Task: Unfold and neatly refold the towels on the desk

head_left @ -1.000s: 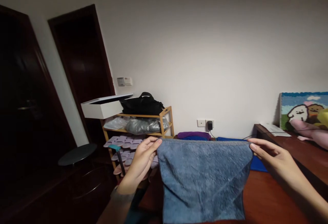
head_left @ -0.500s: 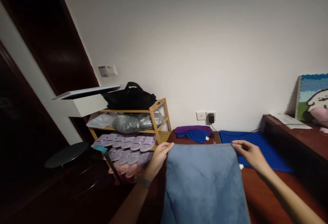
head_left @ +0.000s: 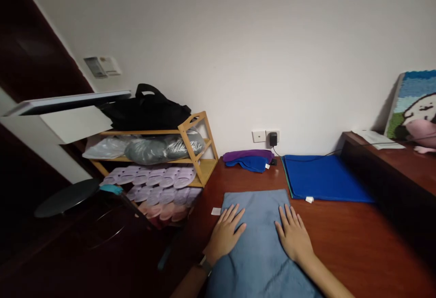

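A grey-blue towel (head_left: 257, 230) lies lengthwise on the reddish-brown table (head_left: 361, 243), its far end flat and its near part wrinkled. My left hand (head_left: 225, 236) rests flat on the towel's left side, fingers spread; a dark band circles that wrist. On the right side, my right hand (head_left: 293, 234) presses with fingers stretched out. A small white label (head_left: 215, 211) sticks out past the towel's left edge. The towel's near end runs out of the picture.
Folded blue towels (head_left: 323, 177) lie at the back right, and a rolled purple and blue cloth (head_left: 248, 159) by the wall. A plug (head_left: 273, 139) has a cord trailing right. Left stands a wooden rack (head_left: 200, 152) with slippers and a black bag (head_left: 150, 109); a raised ledge (head_left: 405, 166) borders the right.
Both hands have let go of the towel's far corners and now lie flat on it. The towel has come down from held up to lying on the table. My view has shifted somewhat.
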`<control>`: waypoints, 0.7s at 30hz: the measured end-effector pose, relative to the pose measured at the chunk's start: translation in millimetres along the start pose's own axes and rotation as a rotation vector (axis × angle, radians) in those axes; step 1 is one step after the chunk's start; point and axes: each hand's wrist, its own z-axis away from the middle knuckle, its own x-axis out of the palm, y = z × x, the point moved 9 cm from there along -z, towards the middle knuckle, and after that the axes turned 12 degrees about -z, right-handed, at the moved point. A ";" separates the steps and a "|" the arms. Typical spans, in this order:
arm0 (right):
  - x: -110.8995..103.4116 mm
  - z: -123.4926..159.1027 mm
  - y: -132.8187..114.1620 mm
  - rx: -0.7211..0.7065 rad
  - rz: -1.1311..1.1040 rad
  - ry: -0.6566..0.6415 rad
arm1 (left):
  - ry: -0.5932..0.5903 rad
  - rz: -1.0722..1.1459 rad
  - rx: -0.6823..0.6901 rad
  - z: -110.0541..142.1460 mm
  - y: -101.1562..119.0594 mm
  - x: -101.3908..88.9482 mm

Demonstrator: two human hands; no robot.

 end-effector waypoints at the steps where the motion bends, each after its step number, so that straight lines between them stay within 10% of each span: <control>1: 0.9 0.8 0.7 -0.005 0.012 -0.010 | -0.025 -0.041 -0.007 1.3 -0.7 2.8; 10: -32.2 -46.5 -46.2 -0.413 0.010 -0.189 | -0.084 -0.269 -0.272 32.9 10.5 -43.1; 14: -53.0 -11.4 -38.5 -0.245 0.035 0.048 | 0.001 -0.171 -0.091 -1.4 22.7 -64.1; 18: -28.2 57.0 14.5 -0.009 0.060 0.109 | 0.037 -0.082 0.167 -35.4 29.7 -37.0; 21: -15.8 72.2 42.3 0.025 0.072 0.053 | -0.016 -0.100 0.108 -34.5 20.3 -5.6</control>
